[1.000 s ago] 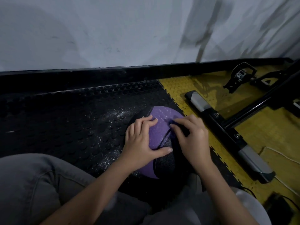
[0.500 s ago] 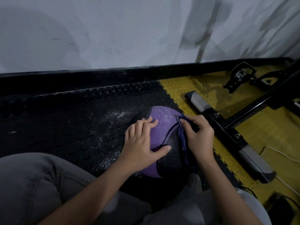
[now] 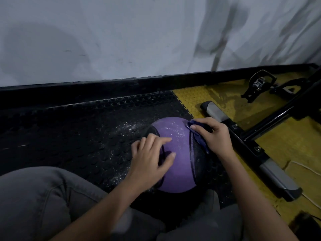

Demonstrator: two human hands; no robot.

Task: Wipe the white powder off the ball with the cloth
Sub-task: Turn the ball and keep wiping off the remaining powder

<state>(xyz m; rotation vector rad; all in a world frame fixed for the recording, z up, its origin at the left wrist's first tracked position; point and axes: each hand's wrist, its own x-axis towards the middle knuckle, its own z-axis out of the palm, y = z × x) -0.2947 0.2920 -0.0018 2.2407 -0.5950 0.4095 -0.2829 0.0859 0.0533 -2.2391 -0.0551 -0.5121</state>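
While the left hand [image 3: 149,160] rests spread on the ball [image 3: 178,167], right hand [image 3: 215,136] grips cloth [image 3: 199,142].

No legible text, label, brand or number anywhere in view.

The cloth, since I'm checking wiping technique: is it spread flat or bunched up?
Bunched. The dark blue cloth is gathered in folds under the right hand against the ball, not spread flat.

Grey trousers [image 3: 43,202] with a stitched seam fill the lower left; left hand [image 3: 149,159], right hand [image 3: 213,136] and forearms [image 3: 97,211] bare.
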